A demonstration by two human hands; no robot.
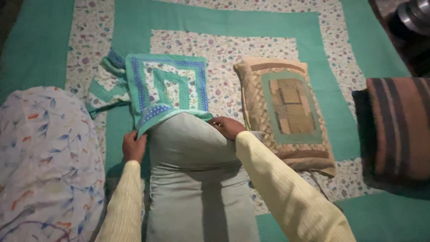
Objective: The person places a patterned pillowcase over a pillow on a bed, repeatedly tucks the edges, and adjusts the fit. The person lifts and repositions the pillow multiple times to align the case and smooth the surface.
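Left hand (134, 146) and right hand (227, 126) both grip the patchwork pillowcase's (168, 87) opening over the grey pillow (197, 179), whose long axis runs away from the person.

The pillowcase (168, 87) is looking like thin matt cotton, printed in green, blue and white patchwork, and is creasing softly where the left hand (134, 146) and right hand (227, 126) are gripping it. The pillow (197, 179) is showing smooth, plain grey-green cloth. The bedspread (224, 45) is appearing as matt floral and teal fabric. The second pillow (286, 110) is wearing a coarser tan woven cover. The sleeves (286, 192) are showing ribbed pale-yellow knit.
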